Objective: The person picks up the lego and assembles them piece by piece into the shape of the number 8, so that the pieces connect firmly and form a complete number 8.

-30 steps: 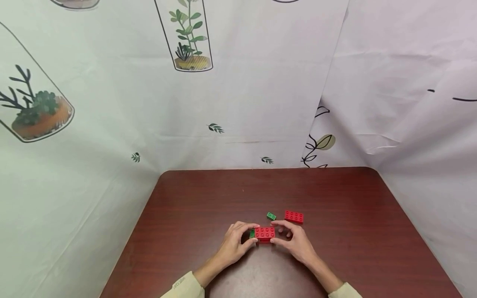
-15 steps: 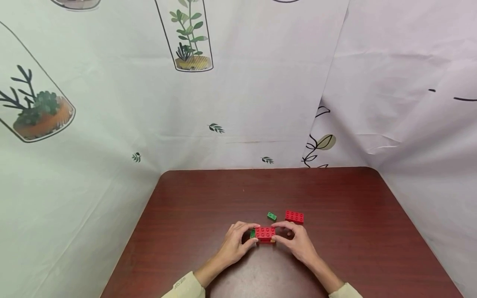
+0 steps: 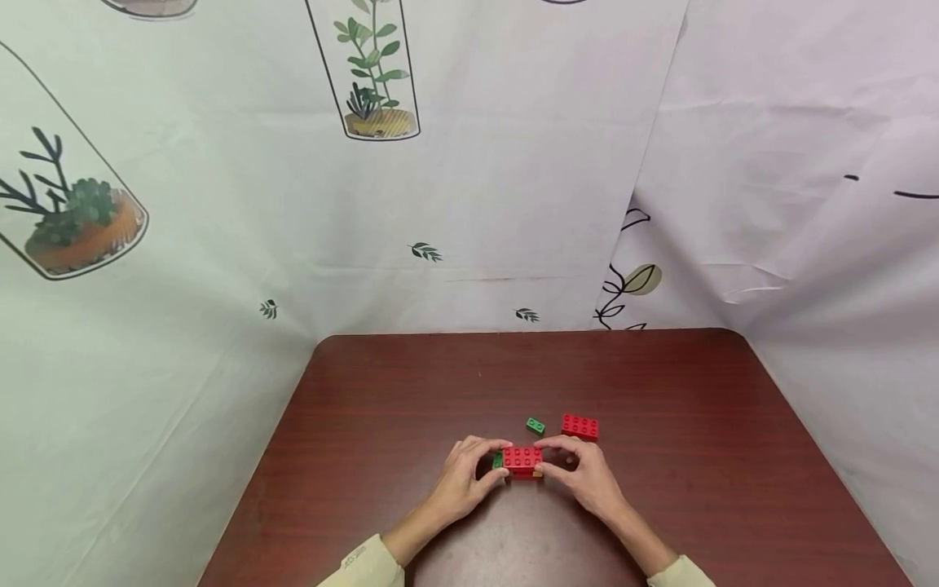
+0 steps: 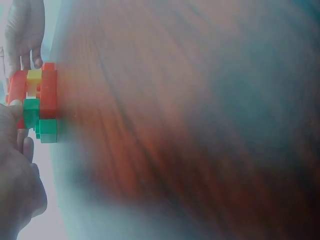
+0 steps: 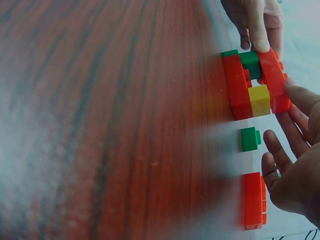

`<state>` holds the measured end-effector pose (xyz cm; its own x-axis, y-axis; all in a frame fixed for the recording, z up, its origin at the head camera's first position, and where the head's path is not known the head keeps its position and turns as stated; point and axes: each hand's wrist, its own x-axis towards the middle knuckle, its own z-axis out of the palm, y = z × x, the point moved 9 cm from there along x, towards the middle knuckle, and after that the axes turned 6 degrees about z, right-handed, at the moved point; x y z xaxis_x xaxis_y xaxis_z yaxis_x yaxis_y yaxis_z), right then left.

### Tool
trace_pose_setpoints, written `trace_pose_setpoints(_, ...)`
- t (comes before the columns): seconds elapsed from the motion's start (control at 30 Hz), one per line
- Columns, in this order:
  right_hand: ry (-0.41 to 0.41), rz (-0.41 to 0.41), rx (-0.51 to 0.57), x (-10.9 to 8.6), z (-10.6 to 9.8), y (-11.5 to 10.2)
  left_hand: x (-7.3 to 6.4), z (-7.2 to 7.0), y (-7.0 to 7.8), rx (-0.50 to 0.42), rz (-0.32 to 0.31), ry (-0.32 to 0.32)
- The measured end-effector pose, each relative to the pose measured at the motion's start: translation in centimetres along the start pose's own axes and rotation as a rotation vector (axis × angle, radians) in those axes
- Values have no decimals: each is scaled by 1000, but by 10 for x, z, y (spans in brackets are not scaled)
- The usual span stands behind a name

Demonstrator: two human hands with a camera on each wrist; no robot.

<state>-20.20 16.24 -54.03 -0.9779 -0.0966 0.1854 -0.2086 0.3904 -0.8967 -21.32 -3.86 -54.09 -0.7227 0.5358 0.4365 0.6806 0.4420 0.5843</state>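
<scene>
Both hands pinch the top red brick (image 3: 522,458) of a small toy-brick stack from opposite ends. My left hand (image 3: 462,481) has its thumb on the near side and a finger on the far side at the left end; my right hand (image 3: 581,478) does likewise at the right end. Under that brick, in the right wrist view, a green brick (image 5: 251,65) and a yellow brick (image 5: 259,101) stand apart with a gap between them. Both sit on a lower red brick (image 5: 237,85). Beside its left end, at table level, is another green brick (image 4: 48,131).
A loose small green brick (image 3: 535,426) lies behind the stack. Right of it, just beyond the right hand, is a loose red brick (image 3: 579,427). They rest on a dark red-brown table (image 3: 411,383), with printed white cloth (image 3: 499,204) hanging around its back and sides.
The right thumb has shifted slightly up onto the top red brick, and some yellow now shows beneath it. The left hand and the loose bricks have stayed nearly still.
</scene>
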Motion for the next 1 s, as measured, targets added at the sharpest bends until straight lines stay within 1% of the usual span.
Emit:
trace_pose_setpoints(0.17, -3, 14, -5, 0, 0, 1, 1, 0, 0, -1, 5, 2)
trace_pose_setpoints(0.5, 0, 21, -48, 0, 0, 0, 1, -1, 1, -5, 16, 6)
trace_pose_setpoints(0.8, -9, 15, -74, -1, 0, -3, 1, -2, 4, -1, 35, 13)
trace_pose_setpoints(1.0, -20, -2, -65, -1, 1, -4, 1, -2, 5, -2, 37, 17)
